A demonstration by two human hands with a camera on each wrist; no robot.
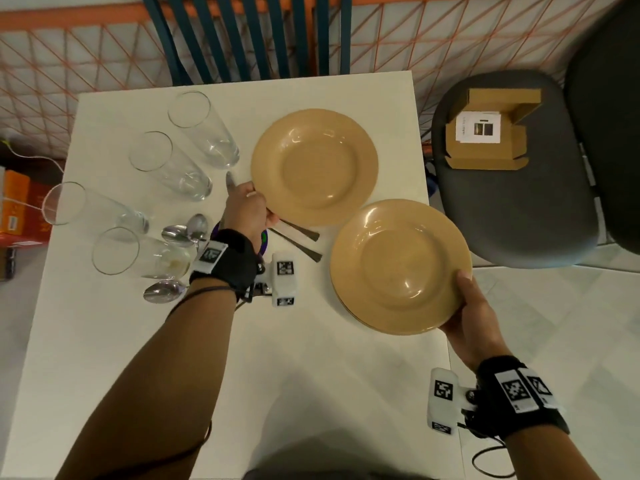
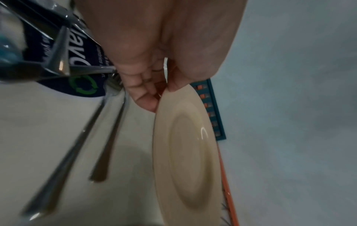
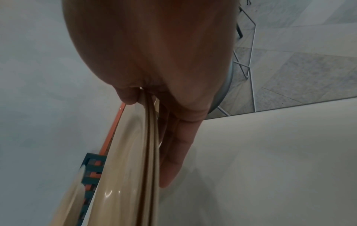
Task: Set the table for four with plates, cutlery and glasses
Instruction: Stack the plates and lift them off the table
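Observation:
My left hand pinches the near-left rim of a single tan plate held above the white table; the left wrist view shows thumb over, fingers under that plate. My right hand grips the right rim of a stack of tan plates, thumb on top and fingers beneath the stack. Several tall clear glasses lie on the table's left. Spoons and cutlery handles lie between glasses and plates.
A grey padded chair with an open cardboard box stands right of the table. A teal slatted chair back sits at the far edge. A dark printed packet lies under the cutlery. Boxes stand on the floor left.

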